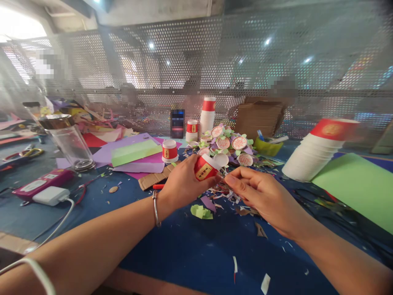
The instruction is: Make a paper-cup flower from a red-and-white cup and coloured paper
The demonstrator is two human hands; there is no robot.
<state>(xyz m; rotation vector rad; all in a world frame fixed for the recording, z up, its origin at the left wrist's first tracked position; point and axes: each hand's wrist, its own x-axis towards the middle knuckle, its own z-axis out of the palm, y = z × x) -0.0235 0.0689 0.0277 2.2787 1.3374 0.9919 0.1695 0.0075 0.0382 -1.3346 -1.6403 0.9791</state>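
Note:
My left hand (184,182), a metal bangle on its wrist, is wrapped round a red and white paper cup (205,168). The cup lies tilted, with a gold label showing on its side. Close by on the right, my right hand (254,188) has thumb and fingertips pinched together near the cup's end; whatever they hold is too small to make out. Behind both hands rises a heap of round paper pieces with red print (239,143) and green and purple scraps. Another red and white cup (170,151) stands to the left of the heap.
Stacked paper cups (319,149) lean at right beside green paper sheets (356,188). A glass bottle (72,143), a purple power strip (44,184) and a white charger (51,195) sit at left. Cardboard pieces (259,119) stand before the perforated metal screen (153,61). Paper scraps litter the blue tabletop.

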